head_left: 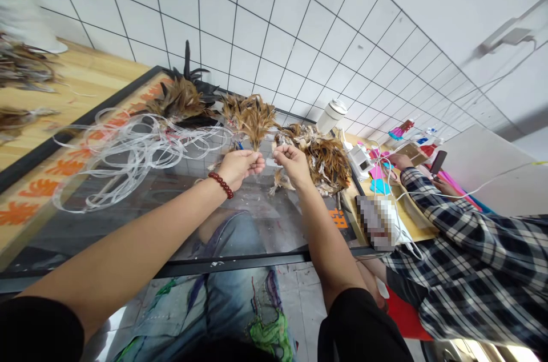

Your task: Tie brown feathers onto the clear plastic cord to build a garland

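Observation:
My left hand (242,168), with a red bead bracelet (221,185) at its wrist, is closed on the narrow base of a brown feather bunch (256,119), whose tips fan out away from me. Just to its right, my right hand (293,163) has thumb and forefinger pinched together; anything between them is too small to name. Beyond and right of that hand lies a heap of loose brown feathers (327,159). Other brown and black feathers (184,99) are piled at the back left. Coils of clear flat strip (132,162) spread to the left of my left hand.
The glossy dark tabletop (171,225) has a black frame edge. A white tumbler (331,115) stands behind the heap, by the tiled wall. To the right are a blurred-out device (377,222), white cables and a co-worker in a plaid shirt (479,259). More feathers (21,65) lie far left.

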A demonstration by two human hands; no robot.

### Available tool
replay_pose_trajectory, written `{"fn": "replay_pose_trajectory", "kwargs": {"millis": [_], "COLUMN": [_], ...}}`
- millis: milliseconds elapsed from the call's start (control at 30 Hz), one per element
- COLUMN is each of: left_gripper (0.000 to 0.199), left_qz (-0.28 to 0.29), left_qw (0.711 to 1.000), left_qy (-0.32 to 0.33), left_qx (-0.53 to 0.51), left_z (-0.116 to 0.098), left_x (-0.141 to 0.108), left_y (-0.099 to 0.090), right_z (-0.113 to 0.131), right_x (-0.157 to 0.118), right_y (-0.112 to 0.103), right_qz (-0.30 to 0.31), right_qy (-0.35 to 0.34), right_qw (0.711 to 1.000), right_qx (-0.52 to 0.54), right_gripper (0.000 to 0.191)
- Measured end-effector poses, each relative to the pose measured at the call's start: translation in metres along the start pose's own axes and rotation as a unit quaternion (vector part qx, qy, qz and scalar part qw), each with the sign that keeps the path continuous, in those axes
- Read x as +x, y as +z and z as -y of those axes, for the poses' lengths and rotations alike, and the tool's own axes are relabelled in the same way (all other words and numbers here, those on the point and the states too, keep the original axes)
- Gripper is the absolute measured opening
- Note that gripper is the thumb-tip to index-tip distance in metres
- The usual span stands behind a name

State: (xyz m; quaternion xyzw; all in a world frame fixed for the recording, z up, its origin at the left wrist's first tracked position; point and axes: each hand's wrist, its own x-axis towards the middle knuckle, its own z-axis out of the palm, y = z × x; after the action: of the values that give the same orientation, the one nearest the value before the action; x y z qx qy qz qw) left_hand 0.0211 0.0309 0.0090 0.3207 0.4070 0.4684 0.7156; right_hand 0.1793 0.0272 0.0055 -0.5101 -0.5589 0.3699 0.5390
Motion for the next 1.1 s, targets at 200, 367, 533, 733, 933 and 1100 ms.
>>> {"fn": "replay_pose_trajectory", "kwargs": {"millis": [200,367,533,733,933,1100], "left_gripper": [0.01,0.011,0.01,0.013,0.017,0.015], "left_qz": [0.023,0.005,-0.009,-0.049,-0.05,-0.054], "left_qw": [1.0,0.999,0.996,0.979,0.989,0.993], "left_qy": [-0.004,0.018,0.077,0.146,0.125,0.099], "left_qx": [-0.013,-0.026,0.041,0.13,0.068,0.023], "left_z": [0.003,0.006,0.014,0.015,0.008,0.007], "left_x": [0.001,0.003,0.012,0.018,0.011,0.01], "left_y": [0.0,0.0,-0.004,-0.008,-0.003,-0.003], "right_z": [-0.006,-0.01,-0.012,0.007,0.023,0.014], "right_x": [-0.008,-0.014,-0.02,-0.023,-0.011,-0.007], "right_y": [0.024,0.027,0.029,0.02,-0.032,-0.034], "right_qz": [-0.019,-0.039,0.003,0.062,0.18,0.304], "right_qy": [-0.053,-0.147,-0.178,-0.188,-0.104,-0.028], "right_qw": [0.998,0.979,0.943,0.894,0.867,0.857], "right_qx": [0.02,-0.133,-0.28,-0.403,-0.454,-0.415], "right_gripper": [0.023,0.015,0.026,0.04,0.021,0.016]}}
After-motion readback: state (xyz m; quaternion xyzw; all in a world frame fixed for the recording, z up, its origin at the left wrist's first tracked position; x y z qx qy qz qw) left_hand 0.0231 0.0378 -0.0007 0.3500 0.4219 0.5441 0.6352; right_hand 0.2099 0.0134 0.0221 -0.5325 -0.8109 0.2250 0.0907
